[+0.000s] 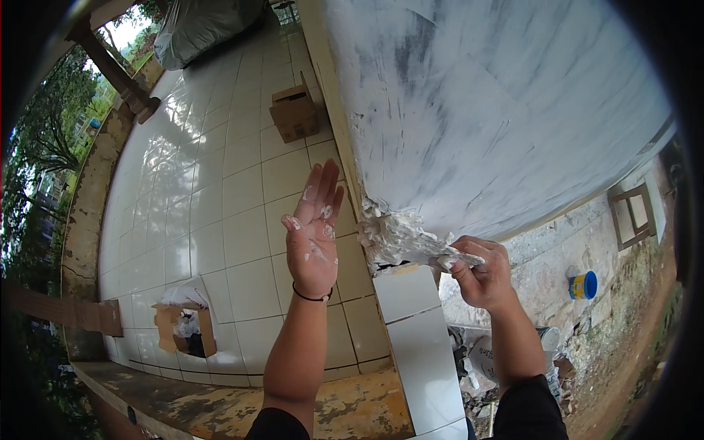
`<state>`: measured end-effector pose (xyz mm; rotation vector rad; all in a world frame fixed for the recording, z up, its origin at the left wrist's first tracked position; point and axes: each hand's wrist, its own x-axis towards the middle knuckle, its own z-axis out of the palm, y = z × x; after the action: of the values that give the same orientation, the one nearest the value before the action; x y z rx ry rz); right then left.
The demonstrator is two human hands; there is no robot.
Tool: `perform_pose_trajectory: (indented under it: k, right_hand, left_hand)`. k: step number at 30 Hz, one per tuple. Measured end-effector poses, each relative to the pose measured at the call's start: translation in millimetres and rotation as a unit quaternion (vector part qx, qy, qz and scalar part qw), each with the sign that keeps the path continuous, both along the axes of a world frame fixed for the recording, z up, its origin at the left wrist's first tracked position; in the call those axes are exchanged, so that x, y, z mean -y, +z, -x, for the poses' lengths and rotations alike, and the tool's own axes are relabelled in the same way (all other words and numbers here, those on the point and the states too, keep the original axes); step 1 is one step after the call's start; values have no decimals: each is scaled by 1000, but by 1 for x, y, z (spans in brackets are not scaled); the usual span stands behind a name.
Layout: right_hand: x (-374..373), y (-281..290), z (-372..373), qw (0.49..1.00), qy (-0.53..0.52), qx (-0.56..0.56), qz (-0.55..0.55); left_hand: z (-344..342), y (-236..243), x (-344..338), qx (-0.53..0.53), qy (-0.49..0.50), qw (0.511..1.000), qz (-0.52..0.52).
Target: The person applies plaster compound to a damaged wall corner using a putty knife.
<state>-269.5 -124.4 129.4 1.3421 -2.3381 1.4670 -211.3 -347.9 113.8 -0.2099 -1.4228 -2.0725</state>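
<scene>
My left hand is held open, palm up, with dabs of white paste on palm and fingers and a dark band at the wrist. Beside it, at the lower corner of the white-smeared wall, is a thick ragged lump of white paste. My right hand grips a flat tool coated in white paste, probably a scraper, whose far end is in or against that lump; its exact shape is hidden by paste. A tiled ledge lies below the corner.
Cardboard boxes stand on the tiled floor, bordered by a low wall with posts. A covered bulky object is behind. At right are a blue-lidded bucket, a frame and bags.
</scene>
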Motion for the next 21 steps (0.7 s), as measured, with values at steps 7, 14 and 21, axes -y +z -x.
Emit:
perform_pose_trajectory:
  k: [7,14,21]
  right_hand:
    - [10,7,-11,997,-55,-50,-16]
    - [23,14,-26,989,-99,-96,-48]
    - [18,5,-42,987,-115,-92,-61]
  left_hand:
    - [2,4,-6,10,-23,999,47]
    - [2,6,-11,20,8,999,47]
    - [2,-1,-9,15,-9,997,72]
